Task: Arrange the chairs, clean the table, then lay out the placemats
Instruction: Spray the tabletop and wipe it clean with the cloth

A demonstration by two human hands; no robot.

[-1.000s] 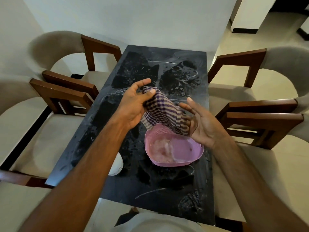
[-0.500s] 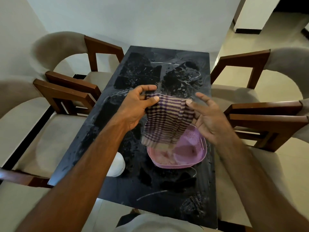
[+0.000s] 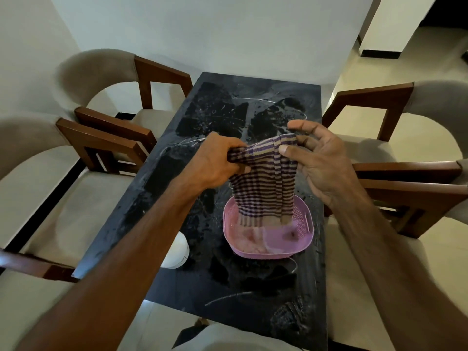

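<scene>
Two hands hold a striped cloth [image 3: 263,183] above the pink basket [image 3: 302,224], likely so it opens out for wiping the wet black table [image 3: 228,279]. Left of the basket, the left hand [image 3: 217,163] grips one top corner with curled fingers. Above the basket's right side, the right hand [image 3: 321,160] pinches the other corner, remaining fingers spread. The basket holds pale crumpled material, unclear. A white container [image 3: 177,252] stands left of the basket.

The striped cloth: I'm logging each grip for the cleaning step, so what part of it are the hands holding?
Both hands hold the striped cloth by its top edge: left hand bunches the left end, right hand pinches the right corner. It hangs over the pink basket.
</scene>
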